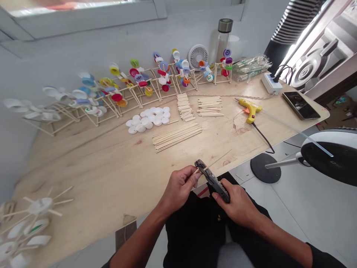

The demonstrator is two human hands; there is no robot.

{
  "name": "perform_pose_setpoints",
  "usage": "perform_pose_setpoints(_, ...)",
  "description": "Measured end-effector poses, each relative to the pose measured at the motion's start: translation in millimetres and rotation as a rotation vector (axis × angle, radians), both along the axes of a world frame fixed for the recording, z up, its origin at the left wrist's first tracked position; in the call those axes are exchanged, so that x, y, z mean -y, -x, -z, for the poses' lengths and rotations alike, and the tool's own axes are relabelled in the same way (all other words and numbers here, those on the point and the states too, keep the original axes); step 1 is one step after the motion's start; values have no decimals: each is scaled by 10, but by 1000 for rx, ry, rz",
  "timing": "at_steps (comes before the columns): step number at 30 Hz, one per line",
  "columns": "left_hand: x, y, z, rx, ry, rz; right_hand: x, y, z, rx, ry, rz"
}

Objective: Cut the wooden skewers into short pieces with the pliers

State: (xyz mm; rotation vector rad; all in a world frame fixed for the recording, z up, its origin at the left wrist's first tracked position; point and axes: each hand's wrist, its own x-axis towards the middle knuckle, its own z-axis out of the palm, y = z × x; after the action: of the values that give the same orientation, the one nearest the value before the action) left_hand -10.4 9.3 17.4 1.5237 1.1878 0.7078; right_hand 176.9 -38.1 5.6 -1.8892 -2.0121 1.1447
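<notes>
Two bare hands were held closest to the camera, above dark trousers. A thin pale wooden stick (219,160) was pinched firmly between the fingers of the left hand (178,188), and a black plier-like cutting tool (214,181) was wrapped in the curled fingers of the right hand (237,208), its jaws at the stick; whether the stick was bitten could not be told. Beyond the fingers, on a pale plywood tabletop (92,175), a row of wooden stick frames bearing coloured plastic bottle caps (164,74) stood assembled, while a heap of round white plastic caps (147,119) and a bundle of bare wooden sticks (176,137) lay unused. Right of the fingers, a yellow hot-glue gun (249,109) and a black smartphone (301,105) were laid out, with a white stand fan (329,152) beside the table, and a pale grey wall (83,48) was seen far beyond the fingers.
</notes>
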Motion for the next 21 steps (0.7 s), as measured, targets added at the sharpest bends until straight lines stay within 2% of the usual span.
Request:
perform_pose_setpoints(4, -1, 0, 45, -71, -61, -6, -13, 18, 36, 25, -3, 14)
perform_pose_setpoints(11, 87, -101, 186, -354, -531, -174, -58, 85, 25, -39, 42, 65)
perform_pose_setpoints(13, 83, -111, 183, -358, -534, -178, -64, 85, -5, -59, 47, 67)
perform_pose_setpoints(18, 19, -94, 87, -209, -339, -166, -73, 57, -50, -39, 39, 64)
perform_pose_setpoints(21, -19, -84, 46, -199, -299, -161, -84, 48, -51, -35, 22, 56)
